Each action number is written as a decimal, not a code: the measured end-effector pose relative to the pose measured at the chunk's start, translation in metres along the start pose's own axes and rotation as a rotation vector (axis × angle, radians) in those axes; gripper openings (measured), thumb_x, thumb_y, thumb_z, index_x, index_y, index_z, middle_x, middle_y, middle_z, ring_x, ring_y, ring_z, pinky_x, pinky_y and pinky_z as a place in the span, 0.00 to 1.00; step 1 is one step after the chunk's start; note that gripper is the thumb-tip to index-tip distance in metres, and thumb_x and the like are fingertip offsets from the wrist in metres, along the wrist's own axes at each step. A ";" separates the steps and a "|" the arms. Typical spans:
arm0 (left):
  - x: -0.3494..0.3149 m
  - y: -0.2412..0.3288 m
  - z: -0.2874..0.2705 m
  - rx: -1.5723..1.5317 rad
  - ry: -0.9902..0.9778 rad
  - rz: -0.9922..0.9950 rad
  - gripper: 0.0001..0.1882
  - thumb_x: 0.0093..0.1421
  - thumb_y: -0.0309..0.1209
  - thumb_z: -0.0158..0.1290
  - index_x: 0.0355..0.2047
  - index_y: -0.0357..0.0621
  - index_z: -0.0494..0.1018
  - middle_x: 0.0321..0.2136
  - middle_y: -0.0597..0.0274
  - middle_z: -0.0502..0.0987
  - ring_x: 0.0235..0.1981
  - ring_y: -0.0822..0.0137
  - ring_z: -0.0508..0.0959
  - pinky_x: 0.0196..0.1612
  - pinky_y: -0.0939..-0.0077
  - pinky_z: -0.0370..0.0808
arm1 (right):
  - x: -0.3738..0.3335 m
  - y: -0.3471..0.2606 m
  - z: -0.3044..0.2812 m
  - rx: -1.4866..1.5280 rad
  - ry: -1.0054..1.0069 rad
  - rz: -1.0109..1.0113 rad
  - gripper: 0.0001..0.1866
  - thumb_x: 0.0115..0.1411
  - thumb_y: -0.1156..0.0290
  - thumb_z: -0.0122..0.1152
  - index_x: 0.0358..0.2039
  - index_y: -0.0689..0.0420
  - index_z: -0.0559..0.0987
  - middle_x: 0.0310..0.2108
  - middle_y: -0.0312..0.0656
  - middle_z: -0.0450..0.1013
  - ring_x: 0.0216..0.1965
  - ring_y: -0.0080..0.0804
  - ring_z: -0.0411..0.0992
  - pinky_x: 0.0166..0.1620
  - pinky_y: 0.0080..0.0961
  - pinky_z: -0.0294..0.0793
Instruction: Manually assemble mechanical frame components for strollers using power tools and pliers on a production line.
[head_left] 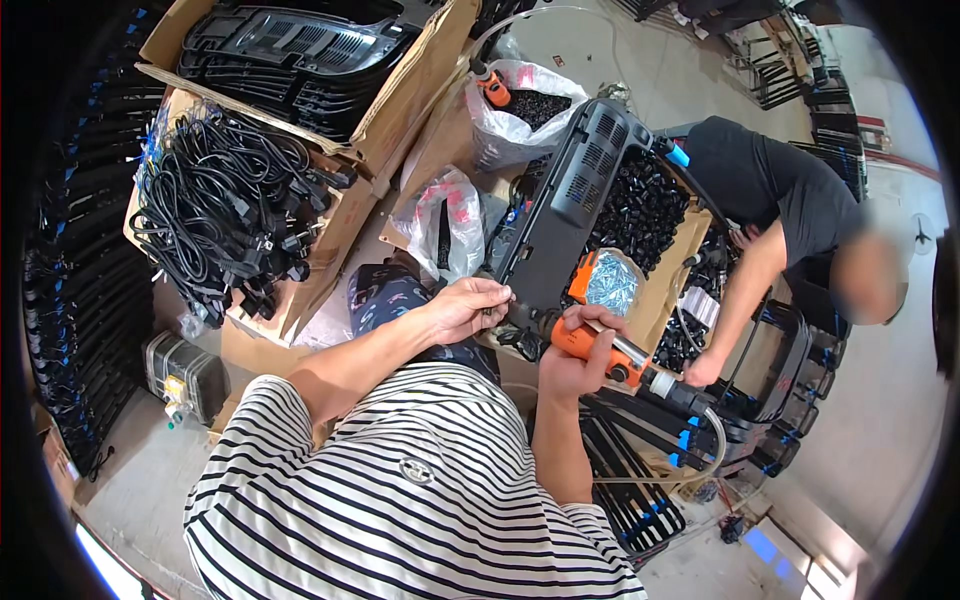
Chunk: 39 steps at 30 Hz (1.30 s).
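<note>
My right hand [578,365] is wrapped round an orange and silver air screwdriver [605,350], whose hose runs off at the right. Its dark nose points left, toward my left hand [470,310]. The fingers of that hand are pinched together by the edge of a long black plastic panel [545,250]; whatever is between them is too small to make out. The panel has slotted vents at its far end and lies tilted in front of me. Beside it, an orange-edged tub [612,283] of loose silver screws rests on a carton of small black parts [640,215].
At the right, a co-worker in a dark shirt [770,180] reaches toward the same parts. White bags [490,140] stand beyond the panel, one with another orange tool. Coiled black power cords [220,200] and a carton of black panels [400,110] fill the left. A clear hose [720,440] loops low.
</note>
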<state>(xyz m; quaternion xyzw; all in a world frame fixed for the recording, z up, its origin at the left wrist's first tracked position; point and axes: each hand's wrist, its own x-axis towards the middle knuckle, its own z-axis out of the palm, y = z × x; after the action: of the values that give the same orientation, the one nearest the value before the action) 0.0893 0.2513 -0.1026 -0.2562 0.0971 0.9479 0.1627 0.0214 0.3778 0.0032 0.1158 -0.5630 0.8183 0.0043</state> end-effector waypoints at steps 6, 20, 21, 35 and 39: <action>0.003 0.008 -0.015 0.169 0.106 0.033 0.16 0.68 0.37 0.48 0.38 0.34 0.74 0.28 0.59 0.78 0.29 0.69 0.78 0.32 0.78 0.74 | 0.015 0.010 0.011 -0.065 -0.045 -0.044 0.08 0.63 0.71 0.51 0.40 0.60 0.70 0.35 0.49 0.74 0.29 0.33 0.70 0.39 0.34 0.72; -0.017 0.022 -0.089 0.338 0.209 0.082 0.15 0.68 0.26 0.43 0.51 0.28 0.69 0.40 0.49 0.78 0.35 0.64 0.79 0.40 0.75 0.77 | 0.012 0.048 0.006 -0.249 -0.165 0.005 0.09 0.58 0.80 0.55 0.39 0.61 0.70 0.35 0.50 0.74 0.29 0.31 0.71 0.38 0.30 0.74; -0.017 0.022 -0.088 0.380 0.152 0.093 0.15 0.68 0.25 0.43 0.51 0.27 0.68 0.41 0.49 0.78 0.36 0.64 0.79 0.41 0.76 0.77 | 0.010 0.047 0.006 -0.261 -0.181 -0.007 0.09 0.58 0.81 0.55 0.39 0.61 0.69 0.35 0.49 0.74 0.29 0.31 0.71 0.38 0.29 0.74; -0.020 0.017 -0.046 0.095 0.236 0.098 0.13 0.66 0.30 0.51 0.45 0.31 0.73 0.36 0.55 0.80 0.30 0.72 0.76 0.37 0.81 0.76 | 0.020 0.066 -0.004 -0.198 -0.346 -0.034 0.09 0.58 0.80 0.55 0.39 0.61 0.68 0.33 0.48 0.72 0.30 0.29 0.71 0.34 0.26 0.75; -0.023 0.009 -0.054 0.153 0.162 0.082 0.14 0.66 0.34 0.52 0.42 0.33 0.74 0.34 0.57 0.79 0.27 0.73 0.75 0.33 0.83 0.75 | 0.018 0.066 -0.005 -0.227 -0.365 -0.030 0.09 0.58 0.81 0.54 0.39 0.62 0.68 0.33 0.48 0.72 0.30 0.29 0.71 0.35 0.27 0.76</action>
<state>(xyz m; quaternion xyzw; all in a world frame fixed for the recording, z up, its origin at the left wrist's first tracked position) 0.1288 0.2224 -0.1354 -0.3145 0.1924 0.9198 0.1345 -0.0058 0.3561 -0.0560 0.2693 -0.6411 0.7150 -0.0728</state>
